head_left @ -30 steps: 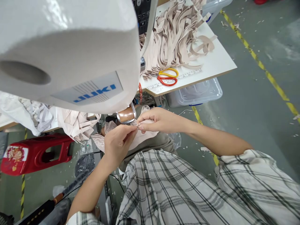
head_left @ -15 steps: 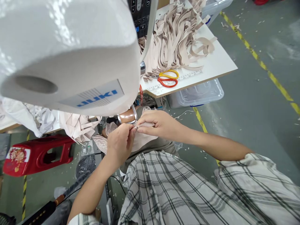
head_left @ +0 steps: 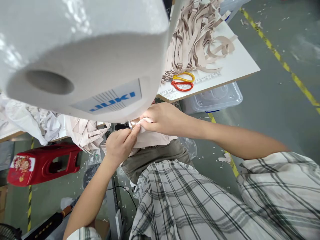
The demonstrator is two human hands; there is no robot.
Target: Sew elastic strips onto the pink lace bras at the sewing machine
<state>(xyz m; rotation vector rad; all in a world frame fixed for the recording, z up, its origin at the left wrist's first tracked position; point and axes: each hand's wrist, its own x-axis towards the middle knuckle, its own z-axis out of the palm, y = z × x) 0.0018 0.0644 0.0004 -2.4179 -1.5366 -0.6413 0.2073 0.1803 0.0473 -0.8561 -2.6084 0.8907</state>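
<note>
A pale pink piece of fabric (head_left: 155, 140) hangs just below the white sewing machine head (head_left: 105, 66), over my lap. My right hand (head_left: 162, 120) pinches a folded edge of it between thumb and fingers. My left hand (head_left: 120, 143) is closed at the same fold, its fingertips pressed against the fabric and meeting the right fingertips. Part of the machine's metal arm end (head_left: 133, 123) shows behind the fingers. The needle area is hidden behind the machine head and my hands.
A white table (head_left: 241, 66) at the right bears a heap of beige fabric strips (head_left: 192, 43), scissors (head_left: 183, 86) and a clear ruler (head_left: 207, 78). A lidded plastic box (head_left: 217, 98) sits beneath. Pink pieces (head_left: 83, 131) hang at left above a red stool (head_left: 45, 163).
Both hands have moved up and slightly left toward the machine, carrying the fabric's folded edge. The right hand now covers more of the machine's arm end. The view has shifted slightly.
</note>
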